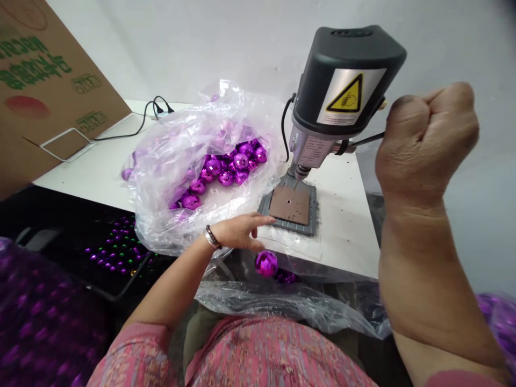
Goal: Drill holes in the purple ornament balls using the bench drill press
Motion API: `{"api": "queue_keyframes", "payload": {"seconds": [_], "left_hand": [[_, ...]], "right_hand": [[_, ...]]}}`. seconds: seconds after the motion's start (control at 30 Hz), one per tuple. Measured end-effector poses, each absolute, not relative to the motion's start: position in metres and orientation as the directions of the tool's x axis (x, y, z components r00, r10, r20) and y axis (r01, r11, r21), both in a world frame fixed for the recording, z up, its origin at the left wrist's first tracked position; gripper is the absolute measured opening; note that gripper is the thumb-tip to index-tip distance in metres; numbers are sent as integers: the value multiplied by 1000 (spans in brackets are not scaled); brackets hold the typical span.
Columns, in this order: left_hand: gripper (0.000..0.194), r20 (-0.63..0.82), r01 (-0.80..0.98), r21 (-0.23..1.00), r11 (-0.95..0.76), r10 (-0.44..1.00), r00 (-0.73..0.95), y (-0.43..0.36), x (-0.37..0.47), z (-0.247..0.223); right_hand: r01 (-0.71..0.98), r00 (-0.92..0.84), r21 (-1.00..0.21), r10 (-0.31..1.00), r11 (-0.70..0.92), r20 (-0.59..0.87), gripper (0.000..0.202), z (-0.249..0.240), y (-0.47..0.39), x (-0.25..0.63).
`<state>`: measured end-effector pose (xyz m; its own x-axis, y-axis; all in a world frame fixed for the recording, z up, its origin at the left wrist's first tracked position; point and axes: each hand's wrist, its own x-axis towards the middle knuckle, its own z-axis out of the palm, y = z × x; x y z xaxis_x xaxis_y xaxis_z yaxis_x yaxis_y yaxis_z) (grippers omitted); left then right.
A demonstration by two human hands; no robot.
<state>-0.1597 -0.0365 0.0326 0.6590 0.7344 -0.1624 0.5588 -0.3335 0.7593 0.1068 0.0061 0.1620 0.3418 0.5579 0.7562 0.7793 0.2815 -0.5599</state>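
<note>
My left hand [239, 230] is open at the table's front edge, its index finger stretched toward the drill press base [313, 215]. Just below its thumb is a shiny purple faceted ball [266, 264], in front of the table edge and apart from the fingers. My right hand [427, 140] is raised in a fist around the end of the drill press lever [368, 140]; the grip itself is hidden inside it. The drill press [350, 80] has a dark motor housing with a yellow warning label. Its bit hangs over a brown plate [290, 204] with a small hole.
A clear plastic bag [157, 215] of purple balls [226, 178] lies open on the white table [346, 236]. A cardboard box [56, 97] stands at left, near a black cable [121, 136]. More plastic sheeting [282, 306] hangs at my lap. Dark shavings surround the base.
</note>
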Motion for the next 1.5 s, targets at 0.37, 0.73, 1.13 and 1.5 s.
{"api": "queue_keyframes", "payload": {"seconds": [0.37,0.73,1.13,1.5], "left_hand": [[52,64,825,543,156,972,-225,116,-164,42],[54,-104,48,994,95,963,247,31,-150,62],[84,-154,117,986,120,925,347,3,-114,9],[36,-225,182,967,178,934,277,22,-92,7]], "right_hand": [[812,271,-471,491,345,828,28,154,8,112],[796,268,-509,565,327,781,30,164,8,109],[772,397,-636,770,15,499,31,213,45,107],[749,403,-662,768,37,498,32,215,49,105]]}}
